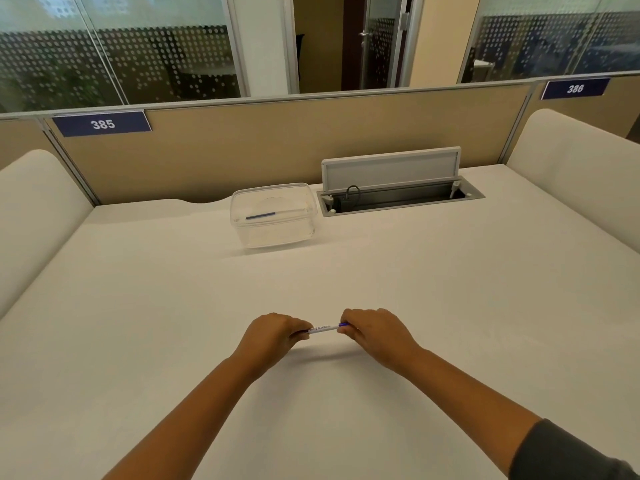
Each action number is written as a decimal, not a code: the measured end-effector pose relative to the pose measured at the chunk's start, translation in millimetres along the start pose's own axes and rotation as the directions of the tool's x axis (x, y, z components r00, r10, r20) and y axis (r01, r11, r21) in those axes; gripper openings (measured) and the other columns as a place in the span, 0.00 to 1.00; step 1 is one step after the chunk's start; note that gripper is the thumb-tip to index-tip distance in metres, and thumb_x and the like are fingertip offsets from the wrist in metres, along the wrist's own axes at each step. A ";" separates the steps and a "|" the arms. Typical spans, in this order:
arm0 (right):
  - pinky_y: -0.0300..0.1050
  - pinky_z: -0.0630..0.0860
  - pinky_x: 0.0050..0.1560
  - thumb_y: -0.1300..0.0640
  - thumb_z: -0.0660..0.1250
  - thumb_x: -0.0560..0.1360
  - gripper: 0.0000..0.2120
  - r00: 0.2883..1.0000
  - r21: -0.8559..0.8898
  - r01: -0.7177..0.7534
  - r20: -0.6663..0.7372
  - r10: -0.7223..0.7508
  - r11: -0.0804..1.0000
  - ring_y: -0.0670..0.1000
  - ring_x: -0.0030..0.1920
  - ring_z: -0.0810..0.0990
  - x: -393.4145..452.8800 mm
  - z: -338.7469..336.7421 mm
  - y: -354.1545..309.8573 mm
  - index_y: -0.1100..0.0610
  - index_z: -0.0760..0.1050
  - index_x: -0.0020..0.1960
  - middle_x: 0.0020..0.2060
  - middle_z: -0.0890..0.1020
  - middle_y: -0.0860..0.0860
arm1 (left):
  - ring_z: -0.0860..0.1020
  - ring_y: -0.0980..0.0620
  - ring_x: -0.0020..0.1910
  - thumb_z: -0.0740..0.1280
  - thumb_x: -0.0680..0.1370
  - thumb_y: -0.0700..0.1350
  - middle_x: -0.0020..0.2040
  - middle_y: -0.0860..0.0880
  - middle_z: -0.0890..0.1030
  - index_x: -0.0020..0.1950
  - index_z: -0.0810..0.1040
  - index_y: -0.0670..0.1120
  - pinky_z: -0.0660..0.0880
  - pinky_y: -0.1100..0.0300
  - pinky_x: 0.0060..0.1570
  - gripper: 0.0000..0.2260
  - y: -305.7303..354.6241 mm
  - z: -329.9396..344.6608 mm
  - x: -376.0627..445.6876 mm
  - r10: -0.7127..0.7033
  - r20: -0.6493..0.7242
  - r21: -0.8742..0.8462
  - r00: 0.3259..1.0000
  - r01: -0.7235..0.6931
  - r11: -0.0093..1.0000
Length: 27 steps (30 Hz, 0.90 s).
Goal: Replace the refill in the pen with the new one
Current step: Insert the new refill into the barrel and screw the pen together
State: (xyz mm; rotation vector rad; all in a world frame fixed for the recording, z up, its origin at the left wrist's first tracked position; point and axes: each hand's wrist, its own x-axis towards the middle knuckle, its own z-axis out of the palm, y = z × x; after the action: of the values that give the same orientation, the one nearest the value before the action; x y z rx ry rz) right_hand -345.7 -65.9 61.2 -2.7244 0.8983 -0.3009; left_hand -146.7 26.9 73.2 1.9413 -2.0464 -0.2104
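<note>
A white pen with dark lettering and a blue end lies level between my two hands, just above the white table. My left hand grips its left end. My right hand grips the blue right end. Both pen ends are hidden inside my fingers. Farther back, a thin blue refill lies inside a clear plastic box.
The white table stretches wide around my hands. An open grey cable tray with a raised lid sits at the back right of the box. A tan partition closes the far edge, and white padded dividers stand at both sides.
</note>
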 end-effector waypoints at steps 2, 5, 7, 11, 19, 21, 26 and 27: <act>0.35 0.60 0.33 0.46 0.52 0.80 0.16 0.998 0.130 -0.059 0.027 0.055 0.990 0.48 0.30 0.68 -1.1 0.6 0.1 0.49 0.69 0.37 0.30 0.74 0.45 | 0.74 0.47 0.34 0.63 0.76 0.47 0.36 0.45 0.81 0.48 0.80 0.49 0.59 0.64 0.29 0.06 1.9 -1.5 1.2 0.003 0.001 0.004 1.000 -0.003 1.000; 0.36 0.67 0.34 0.45 0.52 0.80 0.25 0.963 0.583 -0.267 0.143 0.227 0.768 0.43 0.25 0.70 1.9 -1.4 -5.3 0.50 0.67 0.26 0.21 0.74 0.45 | 0.74 0.47 0.34 0.63 0.76 0.47 0.37 0.45 0.82 0.49 0.79 0.49 0.59 0.65 0.29 0.06 5.6 -2.0 4.2 0.010 -0.014 0.001 1.000 -0.010 1.000; 0.37 0.71 0.35 0.44 0.52 0.79 0.26 0.932 0.695 -0.358 0.229 0.281 0.623 0.45 0.23 0.71 6.9 -0.2 -5.1 0.54 0.68 0.26 0.21 0.75 0.47 | 0.76 0.46 0.36 0.63 0.77 0.47 0.38 0.46 0.82 0.50 0.79 0.49 0.59 0.66 0.29 0.07 6.8 -2.2 6.7 0.021 -0.021 0.022 1.000 -0.021 1.000; 0.41 0.69 0.35 0.41 0.54 0.77 0.16 0.940 0.591 -0.338 0.173 0.294 0.733 0.47 0.31 0.71 5.2 0.9 2.2 0.51 0.70 0.42 0.32 0.78 0.46 | 0.77 0.45 0.38 0.63 0.76 0.46 0.40 0.46 0.83 0.52 0.80 0.49 0.58 0.67 0.29 0.08 3.7 -3.9 8.7 0.007 -0.025 0.032 1.000 -0.006 0.999; 0.40 0.65 0.35 0.47 0.49 0.80 0.10 0.990 0.213 -0.133 0.076 0.119 0.968 0.49 0.34 0.67 -1.6 -7.0 -1.0 0.48 0.64 0.44 0.36 0.72 0.45 | 0.76 0.46 0.38 0.63 0.77 0.47 0.41 0.47 0.83 0.51 0.80 0.50 0.58 0.67 0.29 0.07 3.2 -4.7 9.4 -0.005 -0.009 0.046 1.000 0.005 0.999; 0.40 0.63 0.34 0.48 0.49 0.81 0.12 0.988 0.213 -0.148 0.082 0.133 0.966 0.50 0.34 0.67 -2.5 -2.9 -1.0 0.47 0.61 0.39 0.33 0.70 0.46 | 0.76 0.45 0.39 0.63 0.77 0.46 0.41 0.46 0.83 0.50 0.80 0.49 0.58 0.67 0.29 0.07 5.9 -3.2 10.9 0.002 -0.010 0.057 1.000 -0.002 0.998; 0.42 0.65 0.36 0.47 0.51 0.80 0.20 0.897 0.614 -0.437 0.242 0.371 0.657 0.48 0.28 0.66 11.2 1.1 -2.7 0.54 0.63 0.32 0.27 0.68 0.48 | 0.78 0.44 0.40 0.63 0.77 0.46 0.42 0.46 0.84 0.51 0.79 0.49 0.59 0.65 0.29 0.08 9.5 -0.1 17.2 0.010 -0.031 0.075 0.999 -0.008 0.997; 0.40 0.65 0.35 0.47 0.51 0.80 0.21 0.883 0.639 -0.461 0.261 0.390 0.616 0.47 0.27 0.67 11.9 0.7 -3.1 0.54 0.63 0.31 0.26 0.68 0.47 | 0.78 0.44 0.40 0.63 0.76 0.46 0.42 0.46 0.84 0.51 0.80 0.49 0.60 0.64 0.29 0.08 9.3 0.6 17.3 0.011 -0.030 0.072 0.999 -0.009 0.997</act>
State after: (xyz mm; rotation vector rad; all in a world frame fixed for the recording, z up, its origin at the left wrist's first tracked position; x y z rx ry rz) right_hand -334.5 -70.6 62.9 -1.7540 1.1006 -0.3170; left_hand -156.2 10.3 77.7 1.9635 -2.0706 -0.1061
